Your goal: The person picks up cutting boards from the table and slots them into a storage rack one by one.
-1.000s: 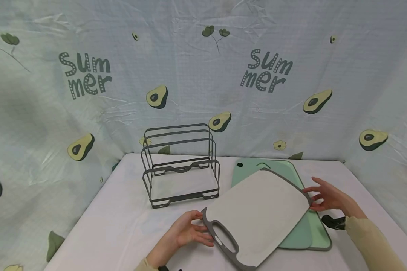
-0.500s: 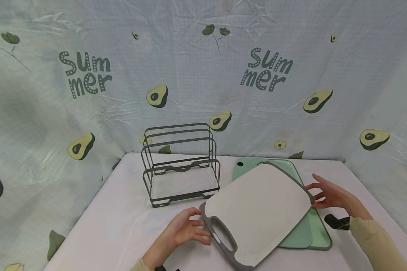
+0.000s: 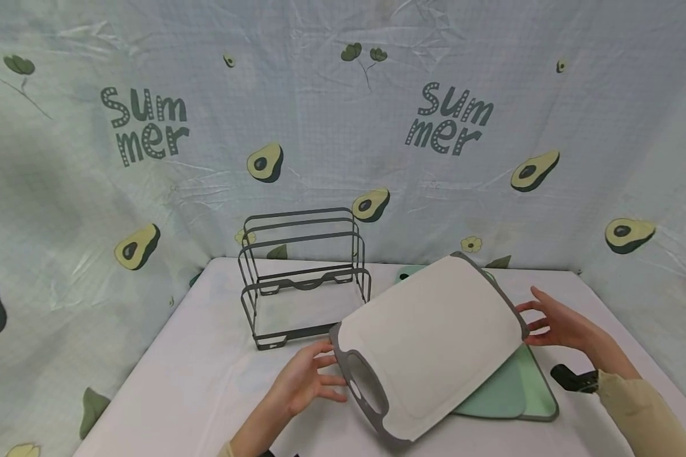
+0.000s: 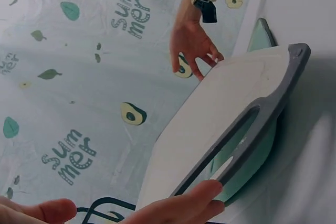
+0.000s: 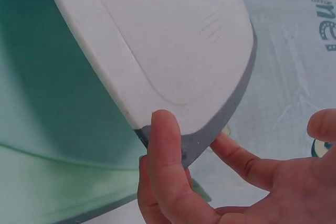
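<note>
Fingers are spread and only slightly bent on both sides as we see the left hand [image 3: 309, 377] angled up from below and the right hand [image 3: 557, 324] reaching in, its thumb clear. Between them we have a rectangular white cutting board [image 3: 434, 336] with grey ends, a slotted grey handle [image 4: 262, 116] and a shallow groove in its face. It sits tilted above the surface [image 3: 206, 393], over a flat teal board [image 3: 497, 393] and a light green, grey-edged board [image 3: 540, 395]. The left fingertips touch the handle end; the right fingers touch the opposite grey corner, one overlapping the white face in the right wrist view.
</note>
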`<state>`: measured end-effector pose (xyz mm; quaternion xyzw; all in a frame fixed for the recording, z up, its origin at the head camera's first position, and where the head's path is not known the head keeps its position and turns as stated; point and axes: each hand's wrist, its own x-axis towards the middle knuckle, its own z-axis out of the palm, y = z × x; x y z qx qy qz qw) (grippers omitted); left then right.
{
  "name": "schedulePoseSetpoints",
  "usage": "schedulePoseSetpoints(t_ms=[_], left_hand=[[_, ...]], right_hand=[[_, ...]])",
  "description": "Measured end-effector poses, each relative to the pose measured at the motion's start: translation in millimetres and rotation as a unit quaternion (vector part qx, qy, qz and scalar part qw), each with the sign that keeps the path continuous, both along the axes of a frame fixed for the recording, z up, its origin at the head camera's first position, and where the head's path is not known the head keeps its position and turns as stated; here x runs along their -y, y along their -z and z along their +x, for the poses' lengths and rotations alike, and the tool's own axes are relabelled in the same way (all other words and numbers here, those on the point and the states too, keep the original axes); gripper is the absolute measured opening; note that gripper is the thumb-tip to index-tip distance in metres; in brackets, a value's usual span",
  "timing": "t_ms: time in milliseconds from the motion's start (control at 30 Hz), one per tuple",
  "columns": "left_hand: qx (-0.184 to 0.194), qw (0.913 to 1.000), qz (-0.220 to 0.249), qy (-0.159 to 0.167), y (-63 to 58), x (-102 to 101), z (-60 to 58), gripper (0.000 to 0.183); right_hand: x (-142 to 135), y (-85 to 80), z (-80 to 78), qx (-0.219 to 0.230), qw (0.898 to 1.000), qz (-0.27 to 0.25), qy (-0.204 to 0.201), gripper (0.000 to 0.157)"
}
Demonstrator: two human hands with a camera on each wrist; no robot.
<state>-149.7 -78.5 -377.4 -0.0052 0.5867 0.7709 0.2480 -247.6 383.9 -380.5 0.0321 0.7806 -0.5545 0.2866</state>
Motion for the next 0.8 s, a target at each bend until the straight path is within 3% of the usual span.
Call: schedulePoseSetpoints(t_ms=[133,333,533,700,800], left_hand=[[-0.039,0.9992,-0.011,0.004,-9.8,5,3.2,0.057],[-0.076,0.9966,-0.032,-0.003,-22.5,11,4.0,0.056],[-0.089,0.9934,-0.047,-0.055,-32.0,16,7.7,0.054],[-0.110,0.9869,-0.057,-0.103,-40.5,21,10.6,0.052],[-0.125,0.9835,-0.071,-0.110,-49.1,24,12.1,0.048]], right_hand=[[4,-7.3,4.7,-0.011,1.000,-0.018,-0.005,0.061],[15,-14.4,9.3,-0.052,0.999,0.001,0.000,0.068],[28,-21.3,13.5,-0.077,0.997,0.007,0.007,0.072],[38,-27.6,17.7,-0.087,0.995,-0.038,0.015,0.056],[46,-31.0,19.9,-0.100,0.992,-0.066,0.029,0.044]])
